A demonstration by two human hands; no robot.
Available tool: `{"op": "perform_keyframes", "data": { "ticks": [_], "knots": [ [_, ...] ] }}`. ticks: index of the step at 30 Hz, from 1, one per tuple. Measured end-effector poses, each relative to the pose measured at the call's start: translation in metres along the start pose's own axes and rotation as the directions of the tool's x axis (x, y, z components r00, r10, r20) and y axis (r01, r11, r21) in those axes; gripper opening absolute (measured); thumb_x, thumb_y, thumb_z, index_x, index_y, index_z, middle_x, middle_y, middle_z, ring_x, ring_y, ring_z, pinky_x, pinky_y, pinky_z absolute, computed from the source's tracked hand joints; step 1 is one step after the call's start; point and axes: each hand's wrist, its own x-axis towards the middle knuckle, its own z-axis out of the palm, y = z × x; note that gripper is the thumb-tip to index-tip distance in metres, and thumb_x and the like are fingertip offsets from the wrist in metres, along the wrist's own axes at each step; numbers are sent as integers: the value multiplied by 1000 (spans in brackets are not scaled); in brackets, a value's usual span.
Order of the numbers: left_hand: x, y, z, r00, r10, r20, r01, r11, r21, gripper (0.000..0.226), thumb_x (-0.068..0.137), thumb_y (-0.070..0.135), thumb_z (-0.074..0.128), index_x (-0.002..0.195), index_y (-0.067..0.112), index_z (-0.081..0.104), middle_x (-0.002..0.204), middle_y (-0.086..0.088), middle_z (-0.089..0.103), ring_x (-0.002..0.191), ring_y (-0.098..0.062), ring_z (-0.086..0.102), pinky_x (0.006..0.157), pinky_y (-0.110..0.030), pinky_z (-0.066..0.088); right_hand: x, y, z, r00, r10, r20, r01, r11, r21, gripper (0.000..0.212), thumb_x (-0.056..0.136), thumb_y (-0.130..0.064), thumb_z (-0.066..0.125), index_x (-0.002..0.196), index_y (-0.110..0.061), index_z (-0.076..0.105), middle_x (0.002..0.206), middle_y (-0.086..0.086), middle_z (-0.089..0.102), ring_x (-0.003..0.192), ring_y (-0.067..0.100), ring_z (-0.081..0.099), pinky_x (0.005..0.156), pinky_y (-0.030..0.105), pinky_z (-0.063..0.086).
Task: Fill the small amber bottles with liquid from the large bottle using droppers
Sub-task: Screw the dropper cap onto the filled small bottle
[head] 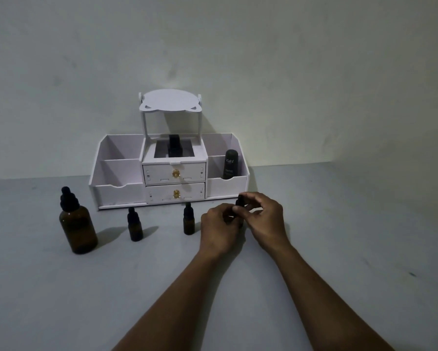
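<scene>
A large amber bottle with a black dropper cap stands at the left of the table. Two small amber bottles, one left of centre and one nearer the middle, stand capped with black droppers. A third small bottle sits between my hands, mostly hidden; only its black dropper top shows. My left hand grips its body. My right hand pinches the dropper cap with thumb and fingers.
A white desk organiser with two drawers, side compartments and a raised shelf stands against the wall behind the bottles. A dark tube stands in its right compartment and a black item sits in its middle recess.
</scene>
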Motion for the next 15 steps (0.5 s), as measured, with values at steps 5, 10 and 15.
{"op": "perform_keyframes", "data": {
  "ticks": [5, 10, 15],
  "knots": [
    [-4, 0, 1, 1000, -15, 7, 16, 999, -37, 24, 89, 15, 71, 112, 22, 72, 102, 10, 73, 88, -1, 66, 70, -6, 49, -2, 3, 0, 1000, -26, -6, 26, 999, 39, 42, 86, -18, 75, 126, -21, 64, 113, -4, 68, 104, 9, 63, 85, 24, 56],
    [-4, 1, 2, 1000, -25, 8, 25, 999, -42, 28, 91, 17, 69, 118, 21, 71, 111, 7, 73, 87, 0, 64, 61, -2, 43, -1, 4, 3, 998, -27, -54, 30, 998, 58, 28, 88, -8, 70, 114, -19, 72, 107, -4, 73, 97, 7, 68, 88, 28, 59],
    [-5, 1, -2, 1000, -11, 7, 11, 999, -37, 28, 91, 16, 69, 119, 20, 71, 114, 5, 73, 98, -6, 66, 79, -11, 51, -1, 6, 2, 994, -72, -86, 78, 994, 75, 34, 87, -14, 74, 119, -21, 68, 109, -5, 70, 98, 6, 65, 78, 17, 56]
  ]
}}
